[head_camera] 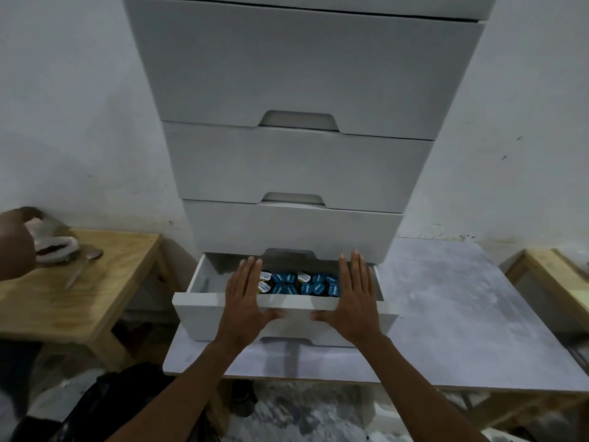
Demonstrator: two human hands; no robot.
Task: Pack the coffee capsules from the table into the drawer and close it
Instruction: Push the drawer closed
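The bottom drawer (197,311) of a white drawer unit (287,84) stands partly pulled out. Inside it lie several coffee capsules (299,283) with blue lids, plus a few with white and yellow lids at the left. My left hand (247,298) lies flat over the drawer's front edge, fingers spread, holding nothing. My right hand (355,298) rests flat in the same way a little to the right. The capsules show between the two hands.
The drawer unit stands on a grey-white table (446,314) against a white wall. A wooden side table (105,282) at the left bears a spoon (81,266) and a white bag, with another person's hand (16,244) on it. Another wooden table (551,275) shows at the right edge.
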